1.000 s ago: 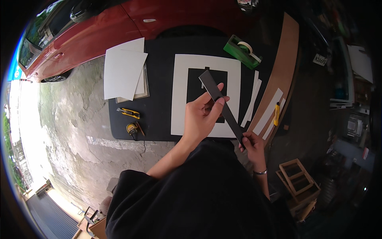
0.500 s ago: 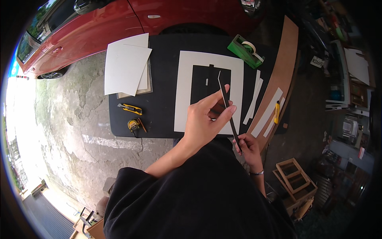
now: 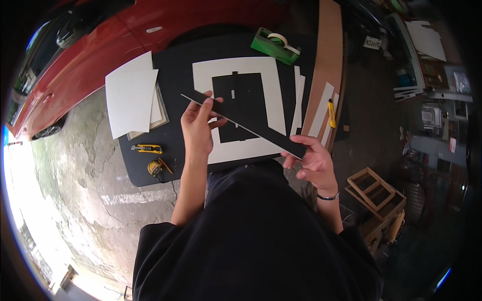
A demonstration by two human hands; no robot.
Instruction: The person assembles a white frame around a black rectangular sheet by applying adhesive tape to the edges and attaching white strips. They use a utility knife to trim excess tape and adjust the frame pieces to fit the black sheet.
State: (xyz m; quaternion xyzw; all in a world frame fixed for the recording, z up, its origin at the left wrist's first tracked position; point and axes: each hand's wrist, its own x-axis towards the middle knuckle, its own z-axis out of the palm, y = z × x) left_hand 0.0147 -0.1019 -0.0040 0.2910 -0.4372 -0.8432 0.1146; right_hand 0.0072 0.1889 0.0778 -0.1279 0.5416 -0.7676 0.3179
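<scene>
A long flat black strip (image 3: 278,139) with a thin pale edge slants across in front of me, over a white mat frame (image 3: 272,100) with a rectangular opening. My left hand (image 3: 197,125) pinches the strip near its upper left end. At its lower right end, my right hand (image 3: 317,165) has fingers above and below the strip, with the thumb held apart. Black table surface shows through the frame's opening, along with a small white piece (image 3: 233,94). The strip and my left fingers cover part of the frame.
On the black table (image 3: 175,72) lie white sheets (image 3: 129,100), a yellow utility knife (image 3: 146,149), a tape measure (image 3: 154,167) and white strips (image 3: 299,98). A green tape dispenser (image 3: 273,47) stands at the back. Another yellow knife (image 3: 331,114) rests on a brown board (image 3: 321,55). A red car (image 3: 125,40) is beyond.
The black strip has swung from steep to a flatter slant, its broad face now showing. My left hand has moved left, and my right hand has risen. The whole view has shifted.
</scene>
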